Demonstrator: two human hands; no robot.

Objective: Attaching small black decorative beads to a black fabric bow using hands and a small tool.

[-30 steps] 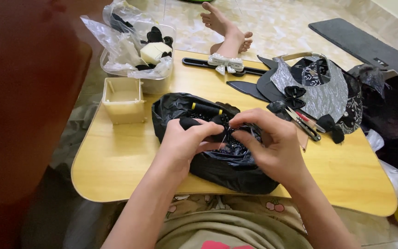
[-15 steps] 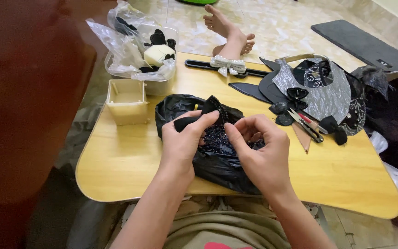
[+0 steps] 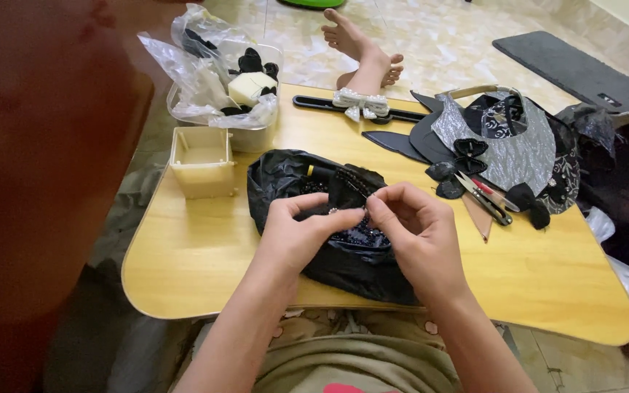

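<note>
Two hands, left hand (image 3: 301, 234) and right hand (image 3: 418, 236), pinch one black bag (image 3: 343, 247).

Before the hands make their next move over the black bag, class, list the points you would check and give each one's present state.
1. Left hand and right hand both over the black plastic bag: ok.
2. Fingertips of the two hands meet at a small item: ok; what it is, cannot tell.
3. Beads in the bag lie inside its opening: ok.
4. Snips lie apart from the hands, to the right: ok.
5. Small cream box upright on the wooden table: ok.
6. Firmness of each grip: cannot tell.
</note>
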